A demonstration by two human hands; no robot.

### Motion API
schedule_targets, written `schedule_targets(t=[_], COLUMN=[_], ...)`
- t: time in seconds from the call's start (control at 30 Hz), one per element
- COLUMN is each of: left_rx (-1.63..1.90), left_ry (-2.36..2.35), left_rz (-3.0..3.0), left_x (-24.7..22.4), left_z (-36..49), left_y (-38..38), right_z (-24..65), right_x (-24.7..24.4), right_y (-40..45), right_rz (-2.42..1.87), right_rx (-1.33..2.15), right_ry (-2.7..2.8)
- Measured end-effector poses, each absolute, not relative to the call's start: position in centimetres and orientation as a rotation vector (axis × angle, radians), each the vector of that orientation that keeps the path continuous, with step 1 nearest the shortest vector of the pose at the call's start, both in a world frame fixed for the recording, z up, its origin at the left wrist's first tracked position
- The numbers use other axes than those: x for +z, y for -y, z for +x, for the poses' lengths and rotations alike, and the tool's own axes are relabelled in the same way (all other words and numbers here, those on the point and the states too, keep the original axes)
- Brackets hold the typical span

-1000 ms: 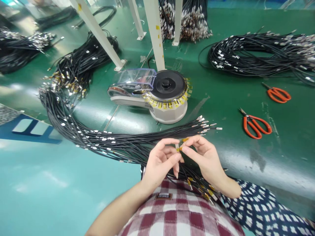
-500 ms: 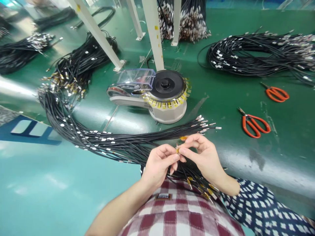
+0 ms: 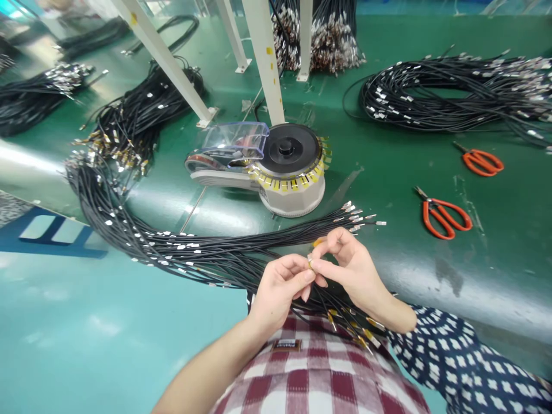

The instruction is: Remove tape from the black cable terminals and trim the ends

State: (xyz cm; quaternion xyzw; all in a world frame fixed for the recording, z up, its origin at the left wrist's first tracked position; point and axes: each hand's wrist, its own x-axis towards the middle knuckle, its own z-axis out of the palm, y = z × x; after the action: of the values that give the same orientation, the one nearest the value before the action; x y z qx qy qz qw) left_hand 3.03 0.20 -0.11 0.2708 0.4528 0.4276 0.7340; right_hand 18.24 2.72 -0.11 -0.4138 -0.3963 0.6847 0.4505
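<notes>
My left hand (image 3: 280, 288) is closed in a pinch on a thin black cable, most of which the fingers hide. The thumb and index finger of my right hand (image 3: 351, 275) press together at the cable's tip (image 3: 310, 262), where a small bit of yellow tape shows. Both sets of fingertips nearly meet there. By the right fingers is another amber tape piece (image 3: 318, 242); what it is stuck to I cannot tell. Below my hands, black cables with amber-taped ends (image 3: 351, 326) lie across the checked apron (image 3: 319, 368).
A round tape dispenser (image 3: 293, 190) with yellow strips around its rim stands ahead. A long cable bundle (image 3: 207, 244) curves along the table's front edge. Two orange-handled pliers-like tools (image 3: 446, 217) lie right, below a coiled cable bundle (image 3: 401, 109). White posts (image 3: 265, 57) rise behind.
My right hand has shifted slightly left and up, its fingers curling closer over the cable tip. Less of the tip shows now. The left hand keeps its pinch.
</notes>
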Motion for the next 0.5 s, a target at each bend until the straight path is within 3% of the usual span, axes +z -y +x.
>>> schedule_targets(t=[0.23, 0.5], left_rx=[0.941, 0.925], left_ry=[-1.079, -1.095], left_rz=[0.658, 0.731], left_x=[0.0, 0.5], left_z=[2.9, 2.9], left_y=[0.1, 0.2], right_z=[18.2, 19.0], right_x=[0.6, -0.6], right_y=[-2.0, -3.4], right_rz=[-1.068, -0.926], right_rx=[1.43, 2.052], right_ry=[1.098, 0.757])
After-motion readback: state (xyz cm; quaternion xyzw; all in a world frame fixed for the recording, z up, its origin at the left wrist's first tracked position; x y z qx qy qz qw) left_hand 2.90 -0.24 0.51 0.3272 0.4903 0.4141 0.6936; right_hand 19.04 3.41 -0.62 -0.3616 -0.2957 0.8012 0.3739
